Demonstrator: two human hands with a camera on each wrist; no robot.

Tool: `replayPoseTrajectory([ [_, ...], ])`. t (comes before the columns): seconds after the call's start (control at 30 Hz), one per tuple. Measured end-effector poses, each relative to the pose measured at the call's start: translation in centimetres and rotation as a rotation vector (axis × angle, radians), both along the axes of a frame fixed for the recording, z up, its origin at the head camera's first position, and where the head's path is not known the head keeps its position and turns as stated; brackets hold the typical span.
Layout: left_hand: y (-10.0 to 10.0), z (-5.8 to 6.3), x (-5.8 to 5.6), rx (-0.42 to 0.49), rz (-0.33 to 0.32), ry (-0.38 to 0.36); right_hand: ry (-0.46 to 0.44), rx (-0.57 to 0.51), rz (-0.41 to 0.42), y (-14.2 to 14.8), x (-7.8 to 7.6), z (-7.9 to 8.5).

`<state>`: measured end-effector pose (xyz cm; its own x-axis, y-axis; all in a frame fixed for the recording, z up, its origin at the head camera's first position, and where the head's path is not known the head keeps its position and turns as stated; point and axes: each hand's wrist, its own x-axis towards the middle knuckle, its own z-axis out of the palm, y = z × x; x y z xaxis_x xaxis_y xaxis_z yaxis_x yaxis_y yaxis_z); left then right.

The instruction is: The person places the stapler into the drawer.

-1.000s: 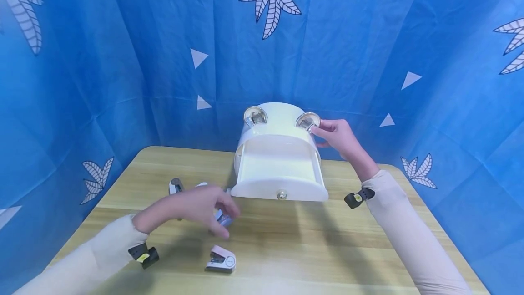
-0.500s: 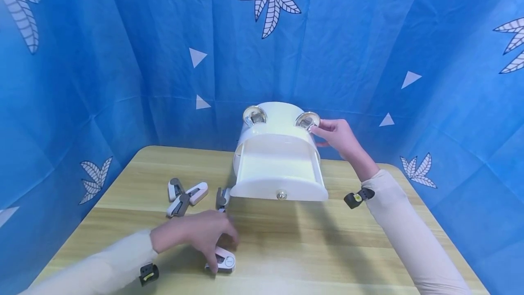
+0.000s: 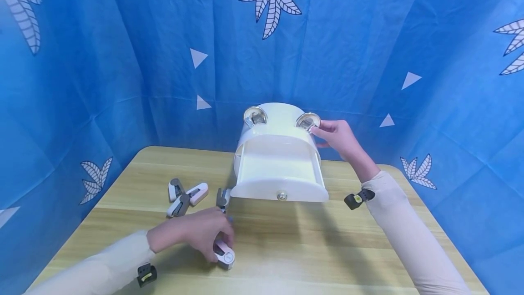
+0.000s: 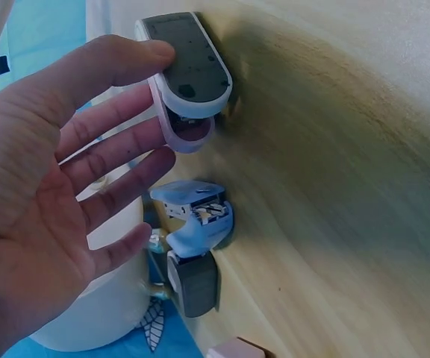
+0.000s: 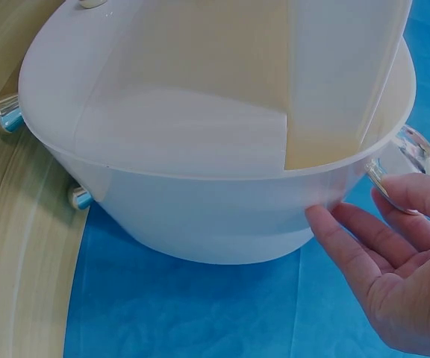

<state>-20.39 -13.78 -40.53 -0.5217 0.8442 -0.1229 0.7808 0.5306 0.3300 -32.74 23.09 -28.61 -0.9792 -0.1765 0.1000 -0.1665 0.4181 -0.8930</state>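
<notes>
My left hand pinches a small pink-and-white stapler at the front of the table. In the left wrist view its thumb lies on the stapler's dark grey base, with fingertips against the opposite side. At the back, my right hand holds the silvery round ear of a white rounded drawer box, thumb on the ear and fingertips against the box's side. The box's drawer stands pulled out, with a small round knob on its front.
A blue stapler lies just beyond my left hand, mostly hidden in the head view. Near the drawer's left corner sits a grey-and-white stapler. Further left, a pink stapler and two grey-and-white ones lie clustered. Blue curtain hangs behind.
My left hand has come down toward the front of the table and taken hold of the pink-and-white stapler, which has turned slightly. The right hand and the drawer box have stayed put.
</notes>
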Motion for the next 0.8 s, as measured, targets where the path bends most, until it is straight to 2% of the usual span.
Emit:
replayPoseTrajectory([
  [0.13,-0.3,0.1,-0.2,0.029,-0.063,0.031,-0.003,0.0,-0.004,0.0,0.0,0.0],
  [0.2,-0.5,0.3,-0.4,0.04,-0.066,0.018,-0.006,-0.006,0.0,0.0,0.0,0.0],
  [0.3,-0.9,1.2,-0.5,0.045,-0.004,-0.039,-0.007,-0.005,0.009,0.1,0.1,0.1],
  [0.43,-1.5,3.2,-0.5,0.047,0.121,-0.108,-0.006,-0.003,0.017,0.1,0.2,0.2],
  [0.67,-2.8,6.1,-0.9,0.107,0.178,-0.058,0.005,0.001,0.005,0.1,0.2,0.1],
  [0.8,-3.5,7.5,-1.2,0.102,0.241,-0.059,0.001,-0.002,0.001,0.1,0.2,0.0],
])
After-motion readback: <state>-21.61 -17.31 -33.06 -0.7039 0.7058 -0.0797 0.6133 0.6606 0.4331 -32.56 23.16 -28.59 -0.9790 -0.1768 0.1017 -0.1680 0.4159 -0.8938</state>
